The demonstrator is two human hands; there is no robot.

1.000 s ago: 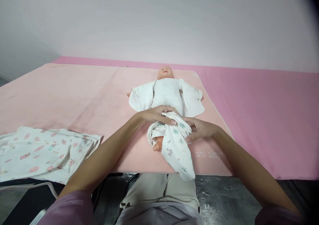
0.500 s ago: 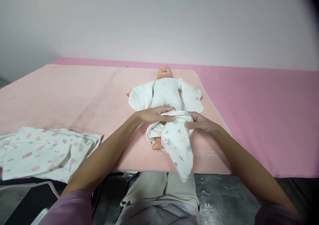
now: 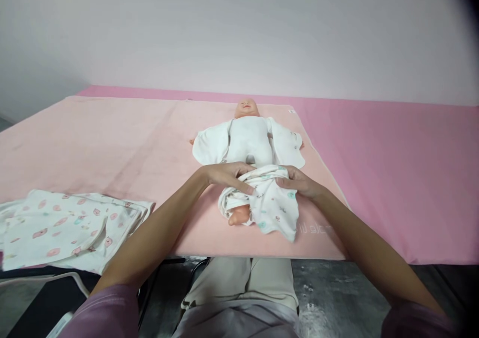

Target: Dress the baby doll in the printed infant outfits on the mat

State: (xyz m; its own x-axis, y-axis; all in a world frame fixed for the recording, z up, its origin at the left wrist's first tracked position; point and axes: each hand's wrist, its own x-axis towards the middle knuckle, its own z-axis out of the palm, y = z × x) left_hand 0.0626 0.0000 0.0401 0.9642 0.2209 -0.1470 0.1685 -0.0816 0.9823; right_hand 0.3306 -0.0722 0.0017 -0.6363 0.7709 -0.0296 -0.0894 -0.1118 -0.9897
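A baby doll (image 3: 247, 107) lies on its back, head away from me, its torso and arms in a white top (image 3: 250, 136). Around its legs are white printed baby pants (image 3: 276, 206), bunched at the upper edge. One bare foot (image 3: 238, 215) pokes out of the left leg opening; the other foot is hidden in the cloth. My left hand (image 3: 232, 174) grips the bunched fabric from the left, thumb on top. From the right, my right hand (image 3: 297, 181) pinches the same garment, its fingers partly hidden behind the cloth.
A pale pink mat (image 3: 149, 138) lies under the doll on a brighter pink table cover (image 3: 396, 178). Folded white clothing with pink prints (image 3: 71, 228) rests at the left near edge. A white cable (image 3: 56, 276) hangs below it. A grey wall stands behind.
The pants leg on the right, which hung long over the table edge, is now drawn up shorter onto the mat. My left thumb has shifted lower and left along the cloth.
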